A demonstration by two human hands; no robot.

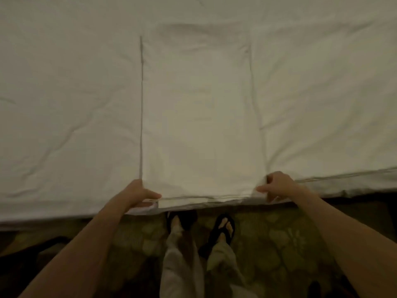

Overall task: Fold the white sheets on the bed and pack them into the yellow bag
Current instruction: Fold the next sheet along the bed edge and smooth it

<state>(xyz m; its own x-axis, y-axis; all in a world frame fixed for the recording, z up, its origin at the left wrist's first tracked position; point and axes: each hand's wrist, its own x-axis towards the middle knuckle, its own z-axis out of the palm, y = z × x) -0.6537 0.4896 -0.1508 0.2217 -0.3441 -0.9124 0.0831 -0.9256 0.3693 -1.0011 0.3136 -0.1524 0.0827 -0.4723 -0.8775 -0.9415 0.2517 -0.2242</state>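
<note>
A white sheet [199, 117], folded into a long narrow strip, lies flat on the bed and runs away from me. Its near end reaches the bed's front edge. My left hand [137, 194] pinches the strip's near left corner, thumb on top. My right hand [277, 186] pinches the near right corner in the same way. The yellow bag is not in view.
The bed [64, 104] is covered in white bedding and fills the upper view; its front edge [343, 186] runs across in front of me. Below it lies a patterned carpet [268, 244], where my feet in black sandals [223, 231] stand.
</note>
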